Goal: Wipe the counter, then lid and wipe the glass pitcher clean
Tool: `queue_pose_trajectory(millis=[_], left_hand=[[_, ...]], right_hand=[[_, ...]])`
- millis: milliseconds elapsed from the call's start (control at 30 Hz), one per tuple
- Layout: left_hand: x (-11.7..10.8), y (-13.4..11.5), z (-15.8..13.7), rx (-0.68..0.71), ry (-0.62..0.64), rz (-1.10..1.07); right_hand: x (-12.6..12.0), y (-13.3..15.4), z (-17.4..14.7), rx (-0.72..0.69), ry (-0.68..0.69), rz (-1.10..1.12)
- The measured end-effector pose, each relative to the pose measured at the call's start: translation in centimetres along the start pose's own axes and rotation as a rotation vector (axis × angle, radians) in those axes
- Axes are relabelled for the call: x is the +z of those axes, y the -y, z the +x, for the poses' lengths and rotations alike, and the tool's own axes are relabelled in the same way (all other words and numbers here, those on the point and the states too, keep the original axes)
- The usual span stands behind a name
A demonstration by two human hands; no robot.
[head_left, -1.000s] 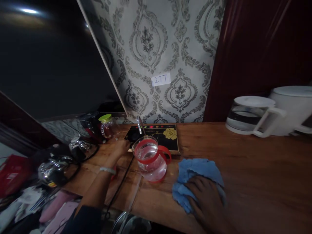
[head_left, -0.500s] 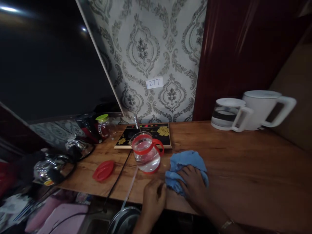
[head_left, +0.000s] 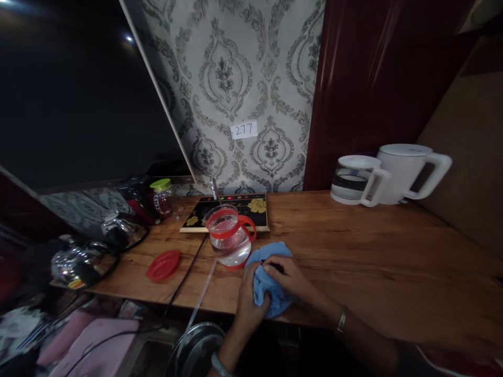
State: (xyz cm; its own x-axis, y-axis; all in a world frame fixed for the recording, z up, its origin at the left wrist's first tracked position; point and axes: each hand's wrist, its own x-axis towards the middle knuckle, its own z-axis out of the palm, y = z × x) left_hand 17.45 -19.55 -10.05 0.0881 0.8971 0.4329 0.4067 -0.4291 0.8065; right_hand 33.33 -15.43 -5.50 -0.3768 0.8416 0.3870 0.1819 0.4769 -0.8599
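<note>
A crumpled blue cloth (head_left: 271,296) is gathered between my two hands near the counter's front edge. My left hand (head_left: 249,298) grips its left side, with the thumb across the front. From the right, my right hand (head_left: 285,272) closes on its upper part, fingers curled. Just beyond my left hand stands a glass jug (head_left: 230,246) with a red rim, handle and base, holding clear liquid and no lid. A red lid (head_left: 163,265) lies flat on the counter to the left of the jug.
Behind the jug sits a black induction cooker (head_left: 236,212) with gold flowers. Steel kettles (head_left: 78,264) and a green-lidded glass jar (head_left: 165,199) stand left. A glass jug with white lid (head_left: 356,180) and a white kettle (head_left: 406,170) stand at the back right of the wooden counter (head_left: 353,262).
My right hand has drawn the blue cloth left and toward me. My left hand has risen from the counter edge and taken hold of the cloth too.
</note>
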Motion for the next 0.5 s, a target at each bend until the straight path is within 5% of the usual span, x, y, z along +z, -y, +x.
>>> queue_pose_trajectory(millis=[233,500], left_hand=[[-0.6,-0.3,0.2,-0.05,-0.023,-0.039],[-0.6,-0.2,-0.4,-0.123,-0.073,-0.056]], right_hand=[[-1.8,-3.3,3.1,0.03,-0.331,-0.08],[-1.2,-7.4,2.1,0.087,-0.193,-0.106]])
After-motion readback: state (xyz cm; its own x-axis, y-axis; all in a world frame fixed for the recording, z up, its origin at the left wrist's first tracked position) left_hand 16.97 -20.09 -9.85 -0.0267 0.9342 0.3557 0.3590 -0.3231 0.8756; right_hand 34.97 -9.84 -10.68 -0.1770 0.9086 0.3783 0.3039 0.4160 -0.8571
